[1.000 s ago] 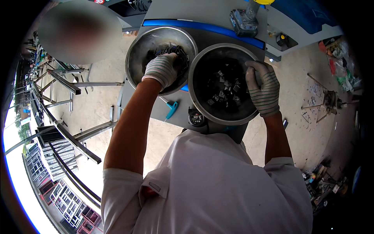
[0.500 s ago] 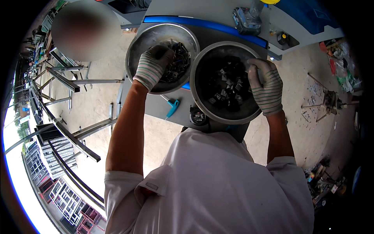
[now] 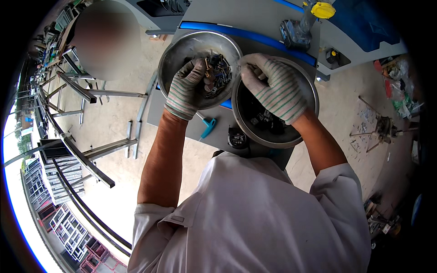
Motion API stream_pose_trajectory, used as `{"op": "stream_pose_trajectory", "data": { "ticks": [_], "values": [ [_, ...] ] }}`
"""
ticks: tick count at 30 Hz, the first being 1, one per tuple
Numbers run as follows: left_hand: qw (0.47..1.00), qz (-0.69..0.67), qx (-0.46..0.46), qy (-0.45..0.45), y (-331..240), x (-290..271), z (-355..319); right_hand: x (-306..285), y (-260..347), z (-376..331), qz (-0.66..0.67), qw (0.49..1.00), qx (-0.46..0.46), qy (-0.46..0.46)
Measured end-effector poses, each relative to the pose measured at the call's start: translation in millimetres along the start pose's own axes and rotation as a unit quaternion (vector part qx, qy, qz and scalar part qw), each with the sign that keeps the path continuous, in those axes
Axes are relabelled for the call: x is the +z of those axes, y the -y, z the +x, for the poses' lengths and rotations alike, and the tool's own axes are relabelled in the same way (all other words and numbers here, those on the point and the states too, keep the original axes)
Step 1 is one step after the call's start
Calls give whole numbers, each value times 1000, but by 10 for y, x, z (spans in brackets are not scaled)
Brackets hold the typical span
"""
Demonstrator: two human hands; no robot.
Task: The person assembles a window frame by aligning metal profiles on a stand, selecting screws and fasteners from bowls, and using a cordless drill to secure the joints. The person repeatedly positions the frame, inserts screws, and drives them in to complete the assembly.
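Two steel bowls sit under my fingers on the grey desk (image 3: 180, 125). My left hand (image 3: 185, 91) is over the left bowl (image 3: 174, 55), its fingers bent close together; brass-coloured screws (image 3: 208, 68) show right at their tips, though I cannot tell whether they are clamped. More loose screws (image 3: 222, 73) lie heaped just right of those fingertips. My right hand (image 3: 278, 86) is over the right bowl (image 3: 313, 93), fingers curled, tips toward the left hand; whether they hold anything I cannot tell. Small dark pieces (image 3: 264, 119) lie below that palm. To pick well, I'd nip only a few screws at once, since knit gloves dull feel, and keep both hands inside the rims so drops stay caught.
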State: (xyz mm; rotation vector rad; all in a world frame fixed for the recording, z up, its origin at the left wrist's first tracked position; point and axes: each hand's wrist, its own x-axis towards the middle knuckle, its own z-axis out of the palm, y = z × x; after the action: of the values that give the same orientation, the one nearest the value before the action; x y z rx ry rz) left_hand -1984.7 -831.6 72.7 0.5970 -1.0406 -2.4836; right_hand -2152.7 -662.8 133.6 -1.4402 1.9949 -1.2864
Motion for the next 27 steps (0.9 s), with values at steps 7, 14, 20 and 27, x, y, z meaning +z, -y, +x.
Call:
{"op": "stream_pose_trajectory", "data": {
  "ticks": [7,14,20,27],
  "values": [
    [996,-52,19,-70,91,171,-67,549,89,278,8,1000,19,0],
    [984,-166,29,-50,148,165,-126,695,121,342,8,1000,29,-10],
    [974,-216,35,-52,176,146,-122,770,68,377,34,999,7,-14],
    [972,-222,26,-75,141,153,-160,815,76,386,-15,999,-28,-18]
  ]
}}
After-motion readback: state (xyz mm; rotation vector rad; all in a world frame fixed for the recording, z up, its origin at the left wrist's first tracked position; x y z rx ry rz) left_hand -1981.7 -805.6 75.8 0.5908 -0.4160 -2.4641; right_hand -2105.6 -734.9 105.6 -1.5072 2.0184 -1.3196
